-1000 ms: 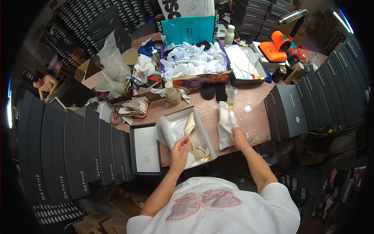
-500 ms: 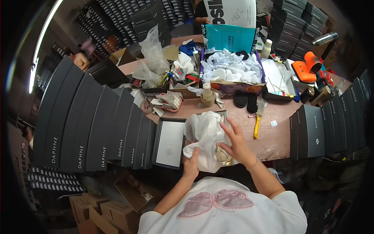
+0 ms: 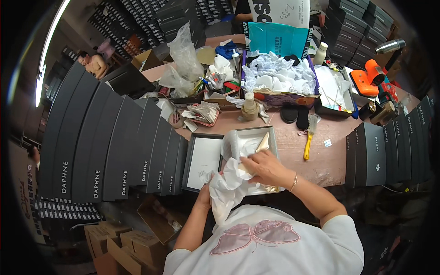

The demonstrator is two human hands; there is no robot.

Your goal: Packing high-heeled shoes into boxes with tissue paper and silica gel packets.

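Note:
An open dark shoe box (image 3: 275, 146) with a pale lining lies in front of me. White tissue paper (image 3: 227, 195) spills over its near left side. My left hand (image 3: 205, 197) is closed on the bunched paper, nearest my body. Inside the box, a pale gold pointed shoe (image 3: 263, 143) slants up beyond my right hand (image 3: 266, 167), whose curled fingers grip it and partly cover it. Another gold piece (image 3: 271, 188) shows by the box's near edge. To the left lies the box lid (image 3: 202, 160), its white inside facing up.
Dark shoe boxes (image 3: 110, 146) stand in rows at left, with more shoe boxes (image 3: 389, 146) at right. A yellow-handled brush (image 3: 308, 144) lies right of the box. Behind are a bottle (image 3: 250, 109), a carton of white padding (image 3: 279, 78) and an orange tool (image 3: 366, 80).
The tissue paper has been drawn off the box toward me by my left hand, uncovering the gold shoe. My right hand has moved down and left and closed on the shoe.

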